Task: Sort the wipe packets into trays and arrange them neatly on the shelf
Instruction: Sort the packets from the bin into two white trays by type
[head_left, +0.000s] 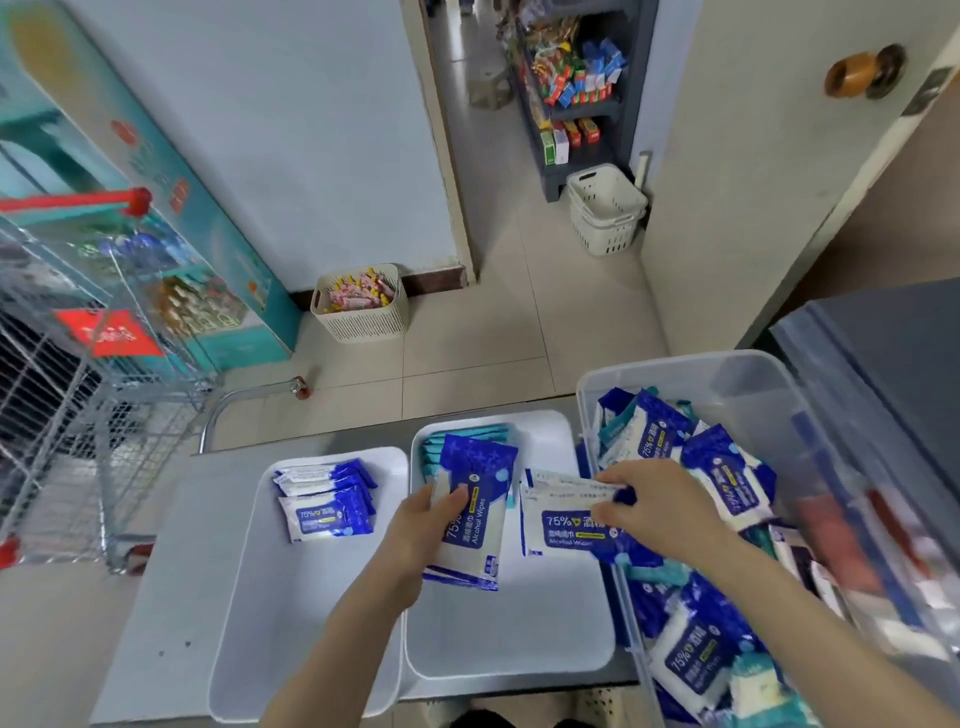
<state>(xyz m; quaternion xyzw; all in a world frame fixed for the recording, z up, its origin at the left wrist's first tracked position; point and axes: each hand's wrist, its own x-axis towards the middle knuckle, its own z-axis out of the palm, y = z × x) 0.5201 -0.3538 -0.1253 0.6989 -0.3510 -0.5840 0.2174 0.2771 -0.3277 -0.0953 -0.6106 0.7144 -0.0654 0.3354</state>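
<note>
Head view. Your left hand (423, 525) is clamped on a small stack of blue alcohol wipe packets (475, 512), thumb across the top face, held upright over the middle tray (519, 639). At the far end of that tray a row of teal packets (441, 447) lies behind the stack you hold. Your right hand (647, 506) is closed on a second bunch of blue-and-white packets (563, 519), fingers curled over their upper edge; this bunch hangs over the right side of the middle tray, touching the wall of the clear bin (727, 374). The clear bin stands just beside the middle tray on its right and holds a loose heap of mixed packets (696, 639), blue ones and some teal, lying at all angles. The left tray (260, 613) stands just beside the middle tray and carries one neat overlapping row of blue packets (327, 499) at its far end; the rest of its floor is bare. Both trays rest on a pale table (166, 613).

Surroundings: a wire shopping cart (78, 395) with a red handle stands to your left; a beige basket of small sweets (361, 301) sits on the floor against the wall; through the doorway a dark shelf unit (582, 93) holds boxed goods, with stacked white baskets (605, 210) at its foot.
</note>
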